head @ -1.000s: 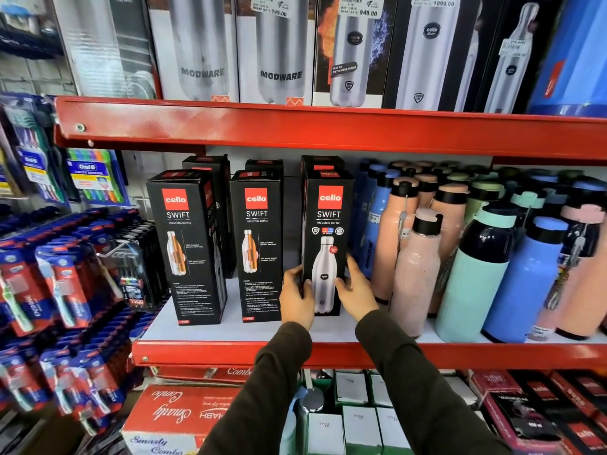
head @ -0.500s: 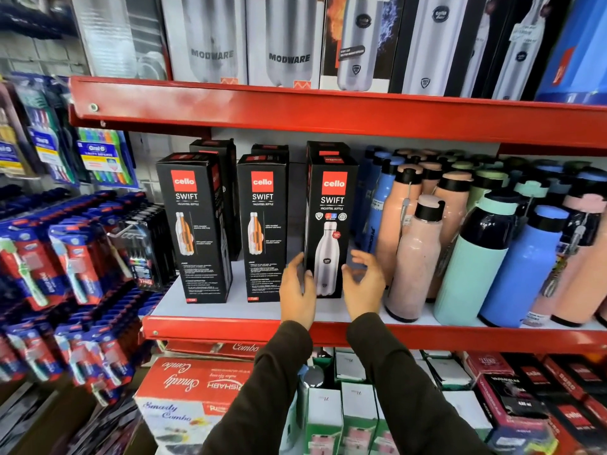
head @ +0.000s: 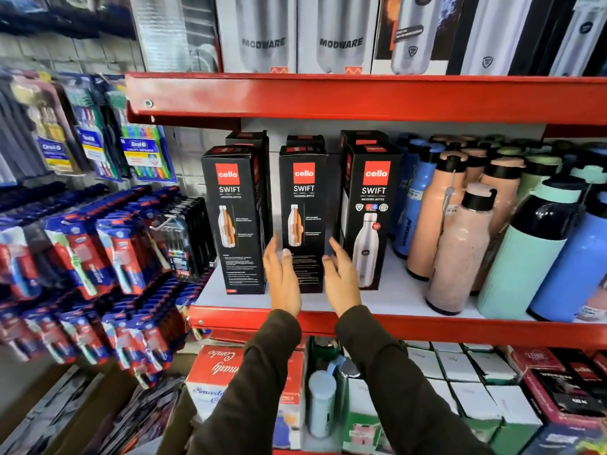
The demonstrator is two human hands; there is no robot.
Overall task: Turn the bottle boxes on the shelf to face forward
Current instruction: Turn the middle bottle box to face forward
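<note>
Three black Cello Swift bottle boxes stand in a row on the red-edged middle shelf. The right box shows its front, with a large silver bottle picture. The middle box and the left box show a side panel with a small cutaway bottle and text. More black boxes stand behind them. My left hand and my right hand are open, fingers spread, on either side of the middle box's lower half. Neither hand grips it.
Loose bottles in pink, blue and mint crowd the shelf to the right. Toothbrush packs hang at the left. Boxed steel bottles fill the shelf above. Small boxes and a red carton sit below.
Both hands let go of the right box and moved left, now open around the middle box. The view has shifted left and down.
</note>
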